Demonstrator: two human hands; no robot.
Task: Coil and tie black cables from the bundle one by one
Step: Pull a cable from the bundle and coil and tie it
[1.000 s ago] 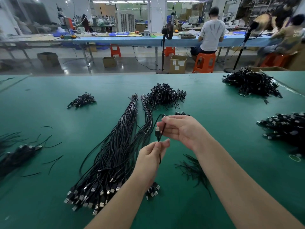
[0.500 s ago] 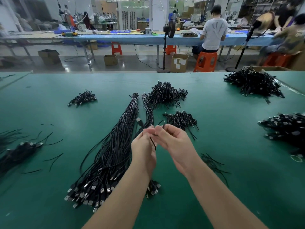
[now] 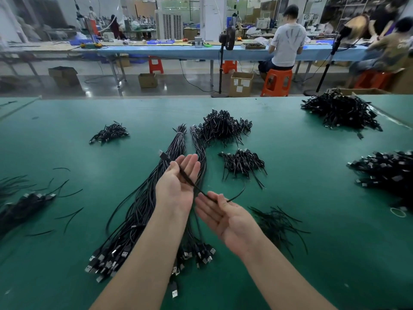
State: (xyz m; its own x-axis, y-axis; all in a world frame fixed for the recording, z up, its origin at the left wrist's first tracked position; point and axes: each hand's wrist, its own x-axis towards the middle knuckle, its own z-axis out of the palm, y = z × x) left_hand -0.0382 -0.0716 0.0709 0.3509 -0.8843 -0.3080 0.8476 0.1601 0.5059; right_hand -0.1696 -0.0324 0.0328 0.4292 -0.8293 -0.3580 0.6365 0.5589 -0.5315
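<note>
A thin black cable (image 3: 190, 181) lies slack across both upturned palms, left hand (image 3: 176, 186) and right hand (image 3: 225, 217) flat-fingered; bare green table (image 3: 312, 198) lies between the piles.

Bundle (image 3: 143, 202) lies lengthwise mid-bench (image 3: 301, 175). Both hands above it: left hand (image 3: 177, 186) left, right hand (image 3: 225, 217) right, cable (image 3: 190, 181) across both palms. Coiled piles (image 3: 242, 163) behind right; ties (image 3: 277, 222) right.
</note>
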